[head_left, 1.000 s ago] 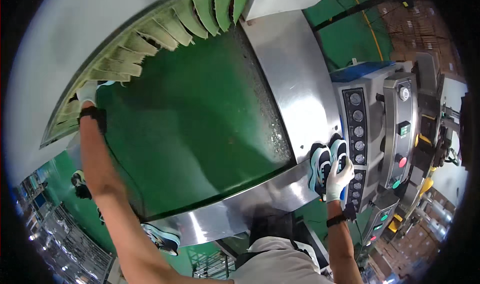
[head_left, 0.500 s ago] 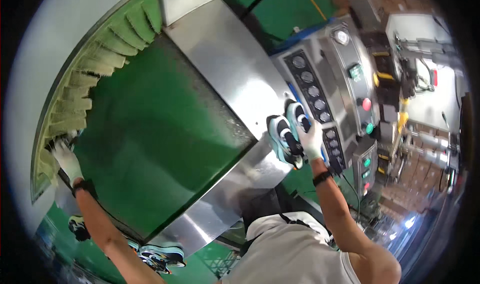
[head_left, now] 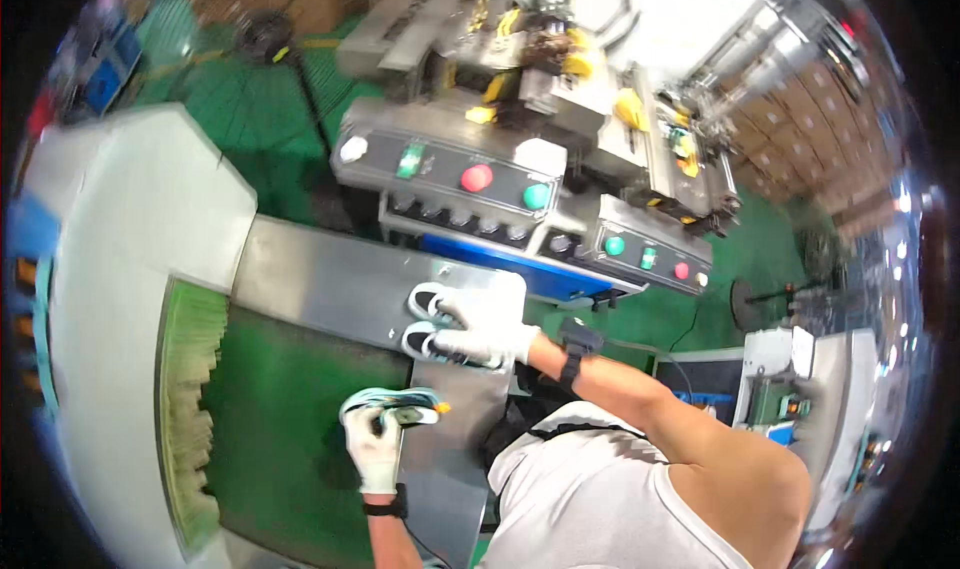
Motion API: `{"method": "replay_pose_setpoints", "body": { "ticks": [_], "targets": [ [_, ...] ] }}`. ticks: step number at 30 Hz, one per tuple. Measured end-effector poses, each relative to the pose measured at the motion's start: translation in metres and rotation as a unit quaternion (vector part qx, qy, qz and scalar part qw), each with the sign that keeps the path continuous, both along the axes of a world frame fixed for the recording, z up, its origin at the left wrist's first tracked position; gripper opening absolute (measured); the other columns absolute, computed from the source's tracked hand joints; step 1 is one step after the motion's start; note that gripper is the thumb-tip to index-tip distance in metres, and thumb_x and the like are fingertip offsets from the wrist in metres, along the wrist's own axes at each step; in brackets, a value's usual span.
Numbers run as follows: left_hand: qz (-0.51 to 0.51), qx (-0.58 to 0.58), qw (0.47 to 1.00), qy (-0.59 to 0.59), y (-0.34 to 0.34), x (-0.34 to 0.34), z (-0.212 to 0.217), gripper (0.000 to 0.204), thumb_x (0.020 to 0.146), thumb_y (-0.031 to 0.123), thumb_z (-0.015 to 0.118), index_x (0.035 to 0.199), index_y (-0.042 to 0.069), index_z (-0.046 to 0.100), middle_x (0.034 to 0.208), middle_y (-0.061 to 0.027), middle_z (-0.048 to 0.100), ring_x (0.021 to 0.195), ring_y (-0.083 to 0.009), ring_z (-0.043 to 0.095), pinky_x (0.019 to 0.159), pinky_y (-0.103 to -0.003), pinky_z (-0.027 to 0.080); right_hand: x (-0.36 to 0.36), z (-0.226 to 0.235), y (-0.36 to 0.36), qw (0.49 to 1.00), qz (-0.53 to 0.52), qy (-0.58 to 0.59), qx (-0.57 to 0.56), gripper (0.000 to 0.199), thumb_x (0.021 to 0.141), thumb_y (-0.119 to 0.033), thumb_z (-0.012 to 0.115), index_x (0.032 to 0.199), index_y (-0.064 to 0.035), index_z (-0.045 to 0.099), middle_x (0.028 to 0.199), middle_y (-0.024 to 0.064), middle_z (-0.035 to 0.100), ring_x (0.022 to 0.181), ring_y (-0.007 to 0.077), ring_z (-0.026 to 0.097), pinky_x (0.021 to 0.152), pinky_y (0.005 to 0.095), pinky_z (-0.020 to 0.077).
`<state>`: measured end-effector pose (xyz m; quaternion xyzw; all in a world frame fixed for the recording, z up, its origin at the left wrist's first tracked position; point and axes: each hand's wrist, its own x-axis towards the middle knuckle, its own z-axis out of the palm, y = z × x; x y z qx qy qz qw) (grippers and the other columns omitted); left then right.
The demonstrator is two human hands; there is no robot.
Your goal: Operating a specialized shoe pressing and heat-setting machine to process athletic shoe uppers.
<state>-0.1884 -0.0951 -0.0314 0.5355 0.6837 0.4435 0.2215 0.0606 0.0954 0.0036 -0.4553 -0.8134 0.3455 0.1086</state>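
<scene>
My left hand, in a white glove, holds a light blue sneaker above the green belt. Its fingers wrap round one side of the shoe, which lies tilted with its edge toward me. On the steel ledge past the belt, a sneaker with a black inside stands beside a second sneaker. Over this pair reaches my gloved right hand, its thumb and fingers closed on the shoes. The glove hides most of their far ends.
A white machine housing with a green bristle curtain borders the belt at left. Ahead stand a control panel with coloured buttons and a smaller button box. A pedestal fan and stacked cartons are farther off.
My view has turned toward the machines ahead. My left hand has come away from the bristle curtain and now holds a sneaker over the belt. My right hand remains at the pair on the ledge.
</scene>
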Motion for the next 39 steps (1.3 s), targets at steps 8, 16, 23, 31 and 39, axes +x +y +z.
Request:
{"method": "replay_pose_setpoints", "body": {
  "ticks": [8,16,23,31,39],
  "targets": [
    [-0.351,0.084,0.932,0.029,0.186,0.236,0.177,0.022,0.081,0.009,0.076,0.1,0.003,0.068,0.102,-0.015,0.065,0.088,-0.0306,0.068,0.076,-0.037,0.056,0.155,0.145,-0.014,0.988,-0.082,0.117,0.056,0.062,0.076,-0.014,0.074,0.13,0.0014,0.049,0.119,0.0257,0.062,0.111,0.04,0.062,0.094,0.0423,0.0521],
    [-0.478,0.25,0.841,0.034,0.317,0.474,0.264,0.04,0.089,0.0,0.067,0.128,0.0,0.057,0.119,-0.0193,0.06,0.111,-0.0338,0.062,0.094,-0.038,0.051,0.382,0.155,-0.025,0.736,-0.335,0.564,-0.168,0.054,0.087,-0.019,0.073,0.133,0.0044,0.055,0.116,0.0069,0.066,0.1,0.0131,0.063,0.088,0.0306,0.0521],
    [-0.438,-0.031,0.898,0.017,0.47,0.665,0.169,0.05,0.093,0.024,0.066,0.127,-0.009,0.051,0.112,-0.0258,0.064,0.099,-0.0322,0.068,0.085,-0.039,0.055,0.477,0.102,-0.078,0.491,-0.44,0.742,-0.124,0.059,0.087,-0.02,0.07,0.136,0.0079,0.051,0.126,0.0118,0.063,0.109,0.0177,0.064,0.095,0.0326,0.0519],
    [-0.338,-0.131,0.898,0.249,0.587,0.733,0.048,0.059,0.085,0.016,0.059,0.127,-0.018,0.036,0.117,-0.0363,0.059,0.111,-0.0458,0.063,0.095,-0.045,0.052,0.508,0.116,-0.103,0.367,-0.503,0.78,-0.067,0.082,0.076,-0.03,0.087,0.14,0.003,0.047,0.127,0.0105,0.064,0.112,0.02,0.065,0.096,0.0349,0.0527],
    [-0.421,-0.272,0.865,-0.025,0.533,0.674,0.175,0.025,0.097,0.022,0.053,0.105,0.0,0.061,0.099,-0.0072,0.062,0.082,-0.018,0.065,0.061,-0.032,0.06,0.52,0.126,-0.045,0.483,-0.553,0.676,-0.06,0.041,0.088,-0.011,0.071,0.125,0.0028,0.059,0.111,0.0071,0.067,0.091,0.0135,0.066,0.081,0.0304,0.0556]
  ]
}}
